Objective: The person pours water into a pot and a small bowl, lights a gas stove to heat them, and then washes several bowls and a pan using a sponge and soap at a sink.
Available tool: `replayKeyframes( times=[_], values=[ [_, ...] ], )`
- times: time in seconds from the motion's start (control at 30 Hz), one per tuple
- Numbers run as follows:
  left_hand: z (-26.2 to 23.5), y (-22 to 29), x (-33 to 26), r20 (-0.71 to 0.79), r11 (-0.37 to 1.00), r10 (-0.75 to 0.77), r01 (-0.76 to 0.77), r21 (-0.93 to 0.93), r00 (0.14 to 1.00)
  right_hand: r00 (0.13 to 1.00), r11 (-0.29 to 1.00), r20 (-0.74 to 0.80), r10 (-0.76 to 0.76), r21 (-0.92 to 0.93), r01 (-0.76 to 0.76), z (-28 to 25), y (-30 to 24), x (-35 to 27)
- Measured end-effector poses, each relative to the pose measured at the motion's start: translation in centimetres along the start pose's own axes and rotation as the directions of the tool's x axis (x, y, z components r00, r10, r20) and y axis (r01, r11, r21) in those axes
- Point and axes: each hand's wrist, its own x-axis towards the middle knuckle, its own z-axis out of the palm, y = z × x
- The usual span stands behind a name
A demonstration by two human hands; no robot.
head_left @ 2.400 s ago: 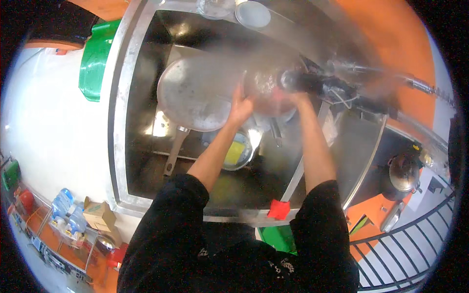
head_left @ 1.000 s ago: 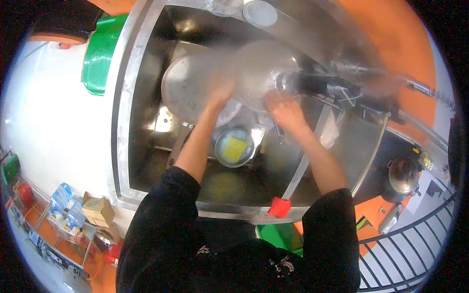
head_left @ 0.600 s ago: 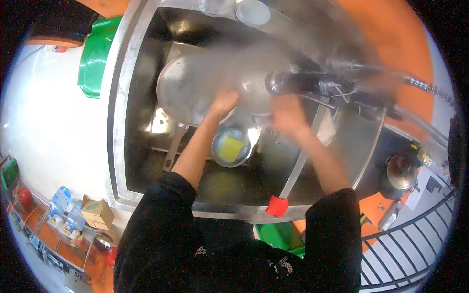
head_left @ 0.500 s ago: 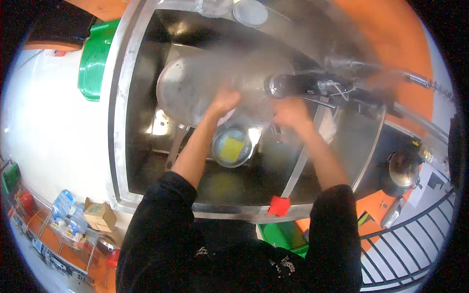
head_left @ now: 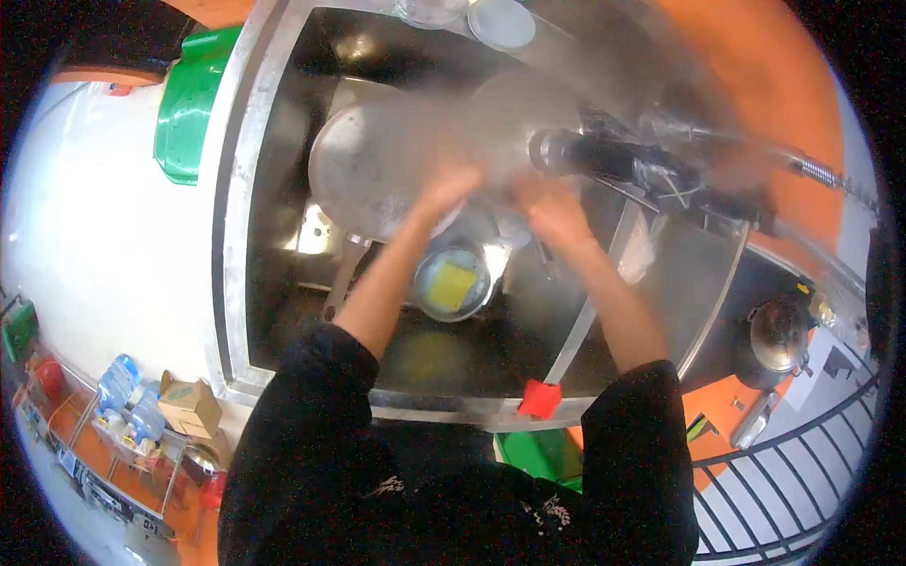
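A steel sink [head_left: 236,203] lies below me, and a hazy smear blurs the area around my hands. My left hand [head_left: 453,189] is curled closed near the right edge of a big round metal dish [head_left: 363,174]; what it grips is lost in the haze. Just to its right, my right hand [head_left: 552,209] reaches in under the dark spray faucet [head_left: 576,153], its fingers too blurred to read. A pale round shape shows faintly beyond both hands. Nearer me, a small metal bowl [head_left: 432,304] holds a yellow sponge [head_left: 451,286].
A metal divider [head_left: 573,344] runs along the sink's right part. On the front rim lies a red cloth [head_left: 540,400]. Pale round containers [head_left: 502,24] stand at the back rim. A lidded pot [head_left: 780,335] is at the right, a green bin [head_left: 193,113] at the left.
My right hand has shifted slightly left, closer to my left hand. The left hand has moved a little right. The view has shifted slightly.
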Motion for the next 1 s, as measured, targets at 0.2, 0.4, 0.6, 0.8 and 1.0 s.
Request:
replayKeyframes(
  times=[0.2,0.4,0.6,0.8,1.0],
  values=[
    [-0.1,-1.5,-3.5,-0.001,0.938,-0.284,0.277,-0.207,0.959,0.992,0.988,-0.081,-0.098,0.108,0.107,0.2,-0.5,0.0],
    [-1.0,-3.7,-1.6,-0.039,0.981,-0.036,0.028,-0.190,0.999,0.884,0.947,-0.381,-0.271,-0.270,0.175,2.8,1.3,-0.4],
    [-2.6,-2.6,-1.4,0.054,0.984,-0.126,0.131,-0.119,0.991,0.937,0.966,-0.266,-0.225,-0.188,0.179,2.1,0.5,-0.4],
    [-3.2,-2.5,-0.9,0.068,0.983,-0.153,0.159,-0.094,0.986,0.921,0.976,-0.324,-0.217,-0.090,0.198,2.0,-1.5,0.4],
    [-2.8,-3.9,0.1,0.046,0.995,-0.068,0.064,0.078,0.997,0.972,0.991,-0.198,-0.129,-0.008,0.130,4.4,-0.6,1.7]
  ],
)
